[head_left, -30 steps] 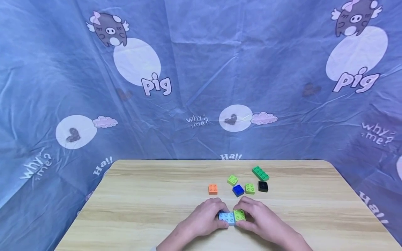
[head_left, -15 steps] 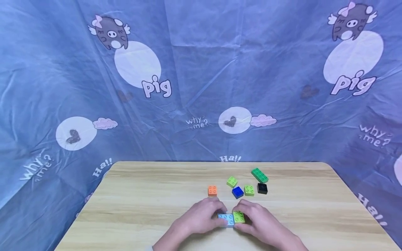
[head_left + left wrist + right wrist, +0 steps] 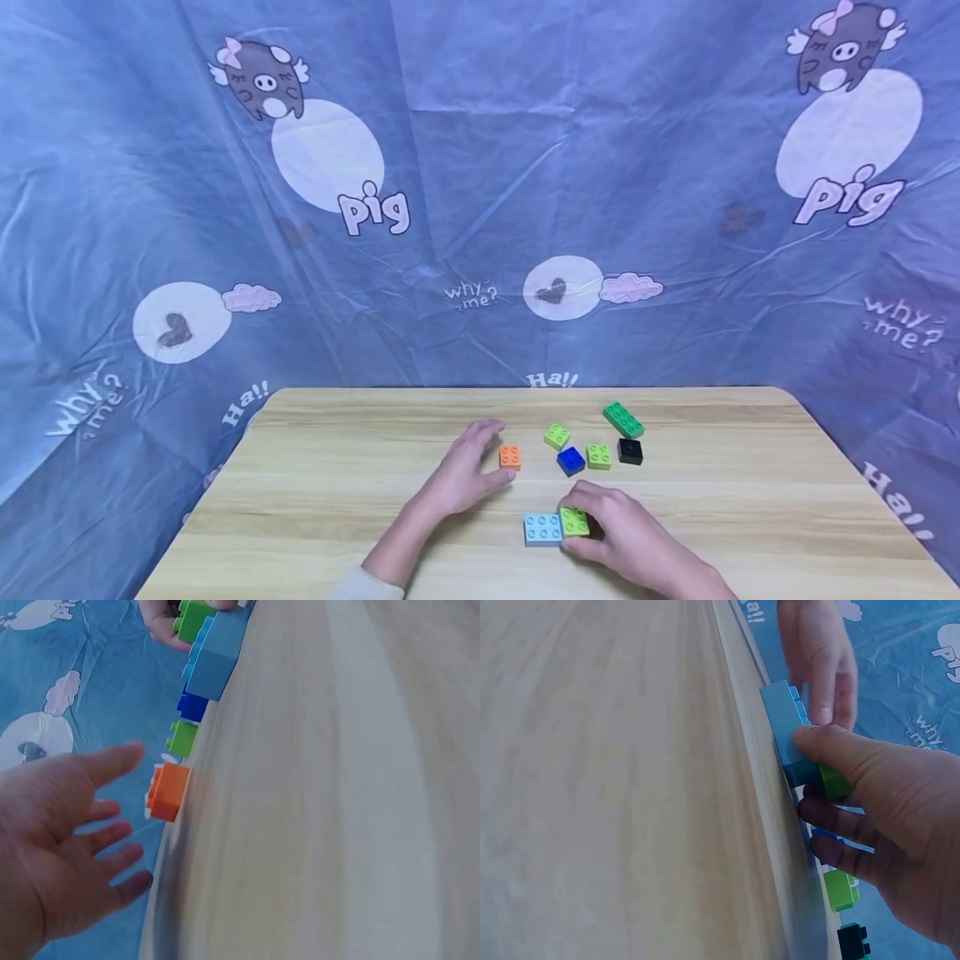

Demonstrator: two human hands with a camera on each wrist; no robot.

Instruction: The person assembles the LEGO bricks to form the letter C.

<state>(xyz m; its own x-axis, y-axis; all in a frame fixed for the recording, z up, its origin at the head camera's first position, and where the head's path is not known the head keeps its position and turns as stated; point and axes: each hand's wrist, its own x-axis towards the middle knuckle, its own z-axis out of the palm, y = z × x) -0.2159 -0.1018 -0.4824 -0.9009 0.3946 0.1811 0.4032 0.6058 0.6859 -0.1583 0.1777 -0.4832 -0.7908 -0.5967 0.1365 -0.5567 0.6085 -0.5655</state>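
Observation:
My left hand [image 3: 459,475] reaches over the table with fingers and thumb spread either side of an orange brick [image 3: 510,457]. In the left wrist view, a gap shows between the fingers and the orange brick [image 3: 169,793]. Thumb and fingers of my right hand [image 3: 622,533] pinch a lime green brick [image 3: 574,522] at the right end of a light blue brick [image 3: 542,529]. The lime brick rises above the light blue one's studs. In the right wrist view, the right thumb lies against the light blue brick's side [image 3: 781,724], and the fingers partly hide the lime brick [image 3: 834,782].
Behind the hands on the wooden table [image 3: 300,500] lie a dark blue brick [image 3: 571,461], two lime bricks, one at the back [image 3: 557,435] and one nearer [image 3: 598,456], a black brick [image 3: 631,451] and a long green brick [image 3: 623,419]. A blue printed cloth [image 3: 480,167] hangs behind the table.
My left hand has let go of the light blue brick and moved back and left to the orange brick, its fingers spreading. The right hand stays on the lime brick.

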